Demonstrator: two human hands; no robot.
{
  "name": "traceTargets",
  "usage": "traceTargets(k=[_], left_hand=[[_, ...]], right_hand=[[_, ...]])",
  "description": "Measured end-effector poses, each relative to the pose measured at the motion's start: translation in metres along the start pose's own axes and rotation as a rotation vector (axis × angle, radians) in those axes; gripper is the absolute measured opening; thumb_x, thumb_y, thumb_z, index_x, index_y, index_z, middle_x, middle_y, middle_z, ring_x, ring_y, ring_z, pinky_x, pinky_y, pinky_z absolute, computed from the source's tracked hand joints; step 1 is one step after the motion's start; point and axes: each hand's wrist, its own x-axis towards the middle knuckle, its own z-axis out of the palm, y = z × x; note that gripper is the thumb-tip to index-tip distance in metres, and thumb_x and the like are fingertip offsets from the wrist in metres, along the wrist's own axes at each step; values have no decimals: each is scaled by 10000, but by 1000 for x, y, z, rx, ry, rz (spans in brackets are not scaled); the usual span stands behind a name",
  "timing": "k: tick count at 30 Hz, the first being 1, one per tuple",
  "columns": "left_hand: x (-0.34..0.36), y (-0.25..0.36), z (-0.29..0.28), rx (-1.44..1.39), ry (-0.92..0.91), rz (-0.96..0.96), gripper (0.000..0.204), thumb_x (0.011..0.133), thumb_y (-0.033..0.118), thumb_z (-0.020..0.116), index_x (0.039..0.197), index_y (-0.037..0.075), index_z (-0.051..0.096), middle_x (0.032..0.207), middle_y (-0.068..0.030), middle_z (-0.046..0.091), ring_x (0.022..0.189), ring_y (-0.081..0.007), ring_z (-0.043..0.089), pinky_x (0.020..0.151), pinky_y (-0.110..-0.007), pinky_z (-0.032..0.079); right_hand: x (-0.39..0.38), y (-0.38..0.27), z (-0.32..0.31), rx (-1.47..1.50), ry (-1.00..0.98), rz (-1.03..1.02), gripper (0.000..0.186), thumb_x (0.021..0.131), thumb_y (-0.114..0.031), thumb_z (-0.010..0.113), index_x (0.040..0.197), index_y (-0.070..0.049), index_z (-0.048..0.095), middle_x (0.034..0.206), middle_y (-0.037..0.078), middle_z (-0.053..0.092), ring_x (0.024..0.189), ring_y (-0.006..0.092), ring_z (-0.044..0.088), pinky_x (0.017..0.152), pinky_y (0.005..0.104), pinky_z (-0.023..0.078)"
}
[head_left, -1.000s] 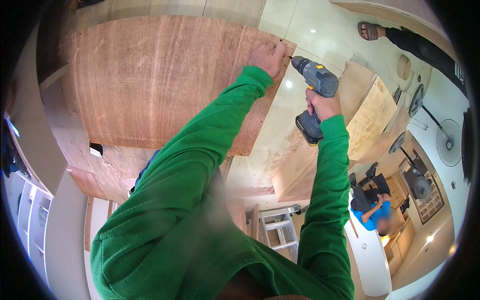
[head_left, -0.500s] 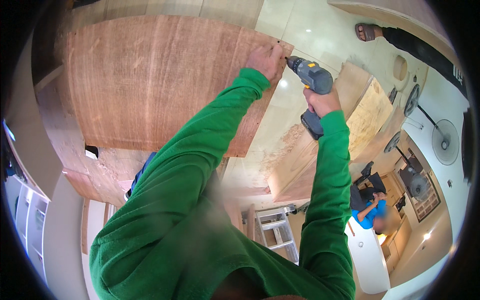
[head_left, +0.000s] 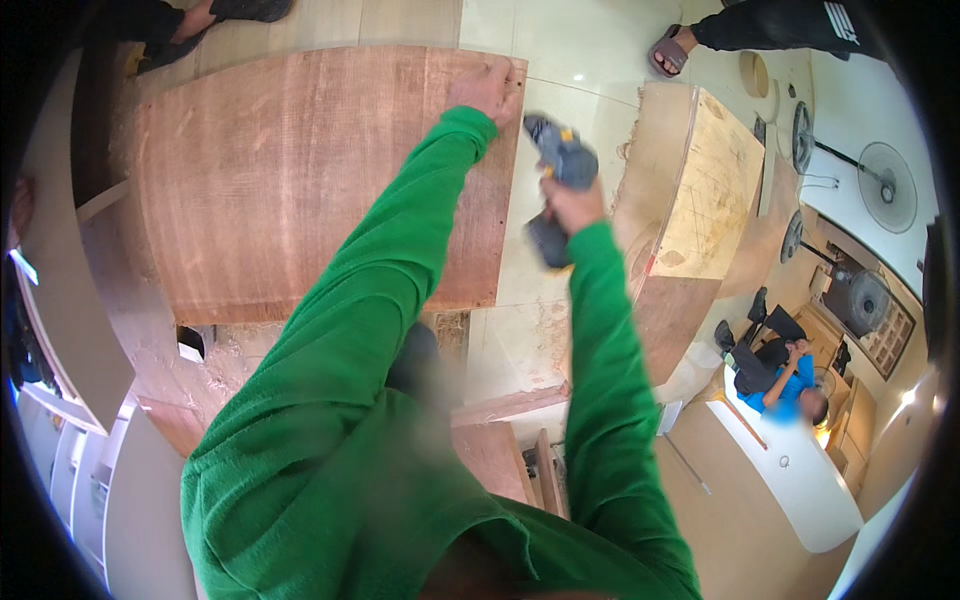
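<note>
A reddish-brown plywood panel (head_left: 290, 180) lies broad and flat in front of me. My left hand (head_left: 487, 92) rests at its far right corner, with the fingers curled and drawn together. Whatever those fingers may hold is too small to make out. In my right hand (head_left: 575, 205) is a grey cordless drill (head_left: 568, 160), gripped by the handle. The drill is smeared by motion. Its chuck points at the panel's right edge, just below my left hand. Small dark holes show near that edge.
To the right stands a plywood box (head_left: 708, 190) with a pale, pencil-marked face. Another person's sandalled foot (head_left: 668, 55) is beyond it; dark shoes (head_left: 250, 8) show at the far left. Standing fans (head_left: 887, 187) and a seated person in blue (head_left: 790, 385) are farther right. Wood shavings (head_left: 235, 350) lie near the panel.
The view has shifted. The drill has dropped slightly away from the left hand's fingers and lies nearer the panel's edge. A second pair of feet has come into view at the far left.
</note>
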Motion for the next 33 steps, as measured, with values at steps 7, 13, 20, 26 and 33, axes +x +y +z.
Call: traceTargets(k=[7,13,20,26,33], left_hand=[[-51,3,-16,-324,-76,-224,354,1026,335,531,1144,61,723,1115,-197,748,1081,-430,683,975,-526,534],[-193,-5,-20,-753,-488,-701,301,1089,172,525,1224,-19,715,1181,-184,761,1013,-268,778,822,-375,617],[-228,18,-54,-988,-625,-909,302,1089,270,684,1231,4,702,1036,-115,793,990,-235,792,771,-317,611],[-194,26,-63,-790,-628,-826,311,1048,356,756,1035,46,755,955,-50,778,802,-132,713,717,-270,563],[-199,7,-73,-798,-689,-803,242,1034,219,755,1188,36,789,1006,-38,793,807,-115,710,735,-279,556]], right_hand=[[-271,130,96,954,211,564,180,949,-86,782,1082,-29,675,656,17,580,496,150,549,454,312,467],[-352,166,119,812,309,446,234,901,-28,749,1113,-15,652,743,57,623,565,180,614,499,337,521],[-315,144,98,889,283,229,246,900,55,658,1142,10,666,788,59,620,580,153,584,527,323,512],[-289,95,81,790,265,134,285,906,81,649,1185,26,671,895,74,665,617,140,601,558,309,496],[-281,93,92,809,230,183,300,899,73,685,1194,17,688,877,61,694,575,132,595,559,300,488]])
